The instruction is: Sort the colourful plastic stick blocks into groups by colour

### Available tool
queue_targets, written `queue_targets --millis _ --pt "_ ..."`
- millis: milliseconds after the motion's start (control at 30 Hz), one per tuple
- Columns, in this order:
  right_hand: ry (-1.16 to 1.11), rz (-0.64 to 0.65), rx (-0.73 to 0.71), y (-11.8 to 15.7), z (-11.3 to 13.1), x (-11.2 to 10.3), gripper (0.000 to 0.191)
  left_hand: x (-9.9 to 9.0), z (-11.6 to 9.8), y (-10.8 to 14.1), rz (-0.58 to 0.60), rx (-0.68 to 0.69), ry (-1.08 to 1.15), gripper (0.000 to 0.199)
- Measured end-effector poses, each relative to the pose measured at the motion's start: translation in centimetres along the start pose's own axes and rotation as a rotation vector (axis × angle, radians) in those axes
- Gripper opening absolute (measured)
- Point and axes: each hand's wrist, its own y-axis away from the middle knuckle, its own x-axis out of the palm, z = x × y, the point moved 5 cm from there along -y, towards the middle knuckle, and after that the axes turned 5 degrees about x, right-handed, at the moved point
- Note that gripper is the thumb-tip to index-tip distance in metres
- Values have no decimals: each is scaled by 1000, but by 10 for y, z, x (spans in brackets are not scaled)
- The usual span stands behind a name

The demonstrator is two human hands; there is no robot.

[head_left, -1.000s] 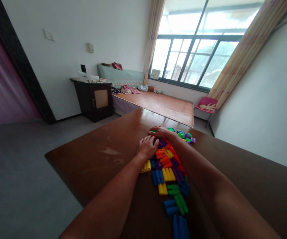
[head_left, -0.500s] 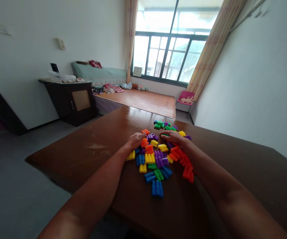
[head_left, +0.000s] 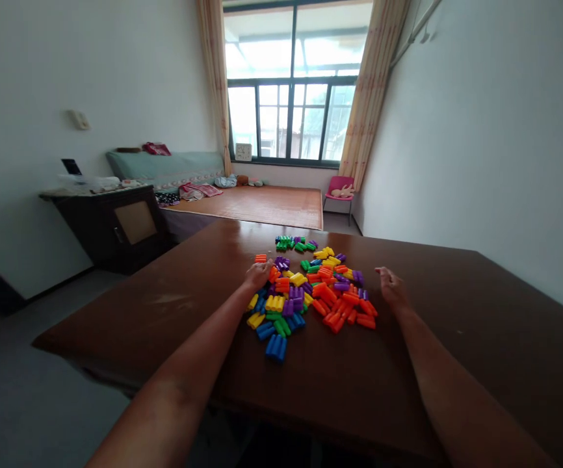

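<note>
Colourful plastic toy blocks, each a row of joined tubes, lie in a loose heap on the brown table. My left hand [head_left: 259, 274] rests at the heap's left edge. Its fingers reach to the orange blocks [head_left: 274, 274], apparently touching them and not wrapped round any. Off the heap's right side is my right hand [head_left: 392, 288], open, with fingers pointing inward and nothing in them. Nearest to it are purple blocks [head_left: 357, 277] and a spread of red-orange blocks [head_left: 342, 307]. Closer to me lie yellow blocks [head_left: 275, 303], green blocks [head_left: 282, 326] and a blue block [head_left: 276, 348].
A small group of green blocks [head_left: 286, 243] lies toward the table's far edge. Past the brown table [head_left: 174, 299] are a low bed [head_left: 266, 201], a dark cabinet [head_left: 116, 221] on the left and a pink chair [head_left: 340, 188] before the window.
My right hand has moved right, off the heap, uncovering more yellow and orange blocks. My left hand stays by the left edge. The camera view has turned rightward.
</note>
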Motion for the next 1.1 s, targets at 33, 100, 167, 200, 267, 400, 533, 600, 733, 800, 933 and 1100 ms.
queue_targets --millis 33,100,167,200,267,400,533,600,733,800,933,1100 --pt "10 -16 46 0 -11 -3 58 7 -7 -2 12 -7 11 48" --pt "2 -23 96 0 -24 -3 58 23 -20 -7 29 -35 43 50" --pt "-28 2 81 -2 -26 1 57 38 -34 -12 27 -53 66 51" --pt "-39 19 64 -3 -25 3 57 44 -40 -15 23 -56 75 51" --pt "-48 43 48 -5 -22 6 56 55 -50 -20 12 -56 85 52" --pt "-16 61 73 -7 -18 9 55 69 -67 -28 -4 -55 89 56" --pt "30 84 75 -4 -14 8 52 89 -93 -34 5 -34 90 58" --pt "13 82 69 -2 -13 7 52 96 -107 -38 21 9 98 54" --pt "-45 66 76 -1 -14 5 52 73 -103 -55 -10 117 93 42" --pt "-55 67 86 -2 -14 5 53 40 -72 -63 -115 54 29 37" --pt "-39 65 88 -2 -13 5 52 -7 5 -63 -117 -108 13 39" --pt "-50 84 75 -2 -17 8 52 17 21 -50 119 114 187 49"
